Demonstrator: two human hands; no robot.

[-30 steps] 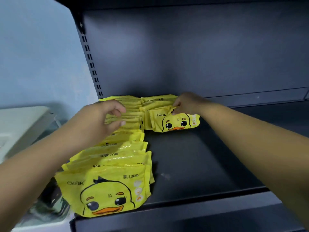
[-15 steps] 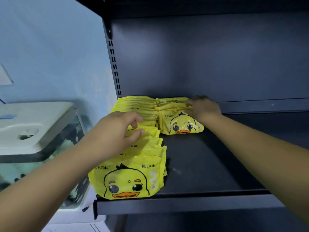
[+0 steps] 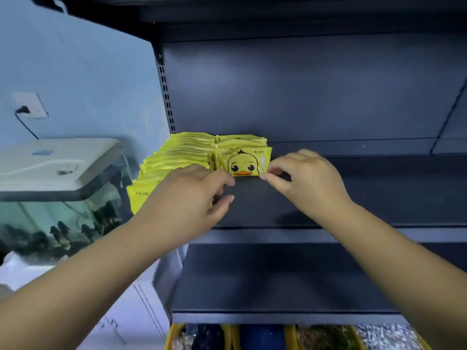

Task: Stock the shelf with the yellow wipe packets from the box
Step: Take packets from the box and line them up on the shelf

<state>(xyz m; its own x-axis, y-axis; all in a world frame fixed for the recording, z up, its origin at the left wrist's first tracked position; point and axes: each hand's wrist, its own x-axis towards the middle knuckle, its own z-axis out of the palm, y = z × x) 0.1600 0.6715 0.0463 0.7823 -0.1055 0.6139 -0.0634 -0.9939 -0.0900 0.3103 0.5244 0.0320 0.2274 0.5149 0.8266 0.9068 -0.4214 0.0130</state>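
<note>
I face a dark matte metal shelf (image 3: 353,193) beside a pale blue wall. Glossy yellow wipe packets (image 3: 177,157) stand in a row at its left end; my left hand (image 3: 187,200), fingers loosely curled and holding nothing, hides the nearest ones. Right of that row, a short second stack's front packet (image 3: 242,161) is pinched at its lower corner by my right hand (image 3: 303,180).

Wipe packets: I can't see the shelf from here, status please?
Left hand loosely curled, empty, over the left row. Right hand pinching the front packet of the second row. Shelf bare to the right.
</note>
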